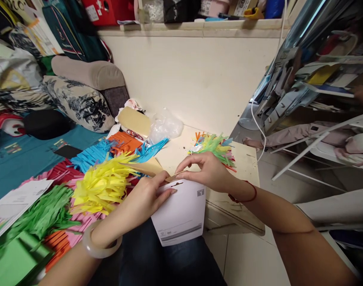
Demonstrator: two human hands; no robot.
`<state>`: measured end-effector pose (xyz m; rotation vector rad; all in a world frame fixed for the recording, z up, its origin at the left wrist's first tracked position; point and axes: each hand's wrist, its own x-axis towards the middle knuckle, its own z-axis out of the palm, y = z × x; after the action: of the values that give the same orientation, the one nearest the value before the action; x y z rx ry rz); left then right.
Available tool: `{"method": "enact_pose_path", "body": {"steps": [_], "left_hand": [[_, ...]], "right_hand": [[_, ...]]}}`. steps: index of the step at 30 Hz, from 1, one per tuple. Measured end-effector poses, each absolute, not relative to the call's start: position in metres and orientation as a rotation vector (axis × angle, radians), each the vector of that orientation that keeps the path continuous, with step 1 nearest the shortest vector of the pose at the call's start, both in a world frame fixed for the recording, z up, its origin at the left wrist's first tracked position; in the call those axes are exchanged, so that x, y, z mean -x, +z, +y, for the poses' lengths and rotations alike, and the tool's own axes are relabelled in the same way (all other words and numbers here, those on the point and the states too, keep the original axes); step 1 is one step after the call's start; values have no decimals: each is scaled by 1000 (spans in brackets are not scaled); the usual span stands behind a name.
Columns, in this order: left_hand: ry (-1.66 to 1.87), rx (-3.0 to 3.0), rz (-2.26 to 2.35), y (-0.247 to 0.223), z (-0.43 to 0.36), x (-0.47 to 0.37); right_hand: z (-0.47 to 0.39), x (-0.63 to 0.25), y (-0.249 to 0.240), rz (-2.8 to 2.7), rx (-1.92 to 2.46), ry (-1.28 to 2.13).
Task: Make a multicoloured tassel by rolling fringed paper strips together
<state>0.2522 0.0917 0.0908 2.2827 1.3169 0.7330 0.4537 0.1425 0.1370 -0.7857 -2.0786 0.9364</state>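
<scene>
Over my lap, a white printed packet [180,216] hangs from both hands. It has a dark slot near its top edge and a grey band near the bottom. My left hand [151,194] pinches its upper left corner, thumb on the front. At the top edge my right hand [202,171] has its thumb and fingers pressed together on a thin brown strip or flap. Behind my left fingers a tan paper sheet [148,167] sticks up; whether it joins the packet I cannot tell. Yellow fringed paper [104,184] lies just left of my left hand.
Green fringed paper [44,210] and blue fringed paper [92,155] cover the left side. A multicoloured fringe bundle [214,147] lies on the pale wooden surface [244,159], near a see-through plastic bag [166,125]. A white folding rack [315,139] stands at right. A phone [67,151] lies left.
</scene>
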Motion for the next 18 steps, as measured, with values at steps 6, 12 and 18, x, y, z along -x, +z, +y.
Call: {"method": "enact_pose_path", "body": {"steps": [6, 12, 18], "left_hand": [[741, -2268, 1321, 92, 94, -253], [724, -2261, 1294, 96, 96, -252], [757, -2276, 1264, 98, 99, -250]], "right_hand": [[143, -448, 127, -1936, 721, 957], [143, -448, 123, -2014, 611, 643], [147, -448, 119, -2120, 581, 389]]}}
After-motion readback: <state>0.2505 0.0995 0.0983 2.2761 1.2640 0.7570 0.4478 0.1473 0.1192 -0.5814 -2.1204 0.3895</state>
